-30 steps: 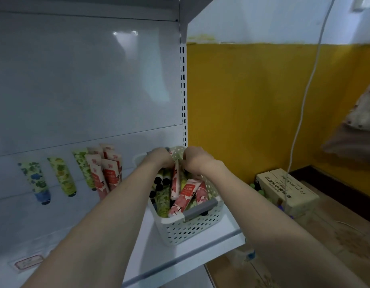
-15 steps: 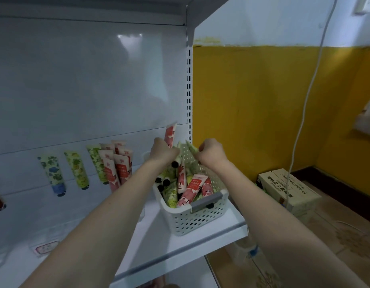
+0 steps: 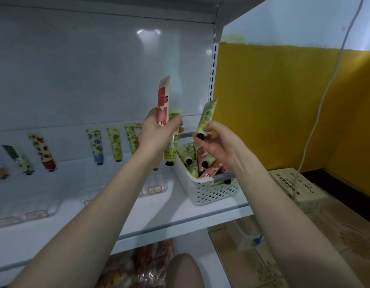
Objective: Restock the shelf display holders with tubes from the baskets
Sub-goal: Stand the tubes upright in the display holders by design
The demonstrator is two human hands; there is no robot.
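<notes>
My left hand (image 3: 157,132) is raised above the shelf and grips two tubes: a pink tube (image 3: 163,98) pointing up and a green tube (image 3: 171,150) hanging cap down. To its right, my right hand (image 3: 216,140) pinches another green tube (image 3: 207,116) near its black cap, held upright. Below both hands sits a white perforated basket (image 3: 213,190) with several pink and green tubes inside. Clear display holders (image 3: 155,187) line the shelf front, and several floral tubes (image 3: 114,146) stand in a row at the back.
The white shelf board (image 3: 180,217) ends at the right beside a yellow wall (image 3: 273,104). Cardboard boxes (image 3: 298,188) sit on the floor to the right, with a white cable (image 3: 317,113) hanging over them. Packaged goods (image 3: 138,267) lie on the lower shelf.
Both hands have risen out of the basket, each carrying tubes. The left hand now holds a pink and a green tube high; the right lifted a green one.
</notes>
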